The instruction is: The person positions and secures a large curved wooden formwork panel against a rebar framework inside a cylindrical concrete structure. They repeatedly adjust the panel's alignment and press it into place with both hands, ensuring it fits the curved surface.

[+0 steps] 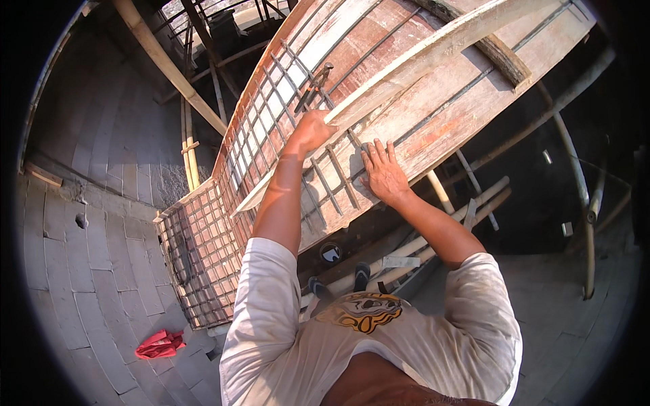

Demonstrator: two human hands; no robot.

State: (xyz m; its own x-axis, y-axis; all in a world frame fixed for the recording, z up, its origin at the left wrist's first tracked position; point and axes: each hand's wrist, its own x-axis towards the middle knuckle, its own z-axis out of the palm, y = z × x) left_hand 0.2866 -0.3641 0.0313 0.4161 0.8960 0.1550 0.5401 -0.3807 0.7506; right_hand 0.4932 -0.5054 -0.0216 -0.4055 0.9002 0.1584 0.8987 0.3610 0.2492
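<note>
My left hand [310, 130] is closed around the end of a long pale wooden plank [433, 54] that lies diagonally across a wooden formwork deck [474, 101]. My right hand [383, 170] rests flat with fingers spread on the deck boards, beside steel reinforcing bars [332, 179]. A dark metal tool [313, 86] lies on the rebar just beyond my left hand. My feet in dark sandals [361, 274] stand on bamboo poles below the deck edge.
A rebar grid [203, 250] runs down the left side of the deck. Bamboo scaffold poles [172, 68] cross at upper left and at right [590, 223]. Grey block walls [95, 223] surround it. A red cloth [160, 344] lies at lower left.
</note>
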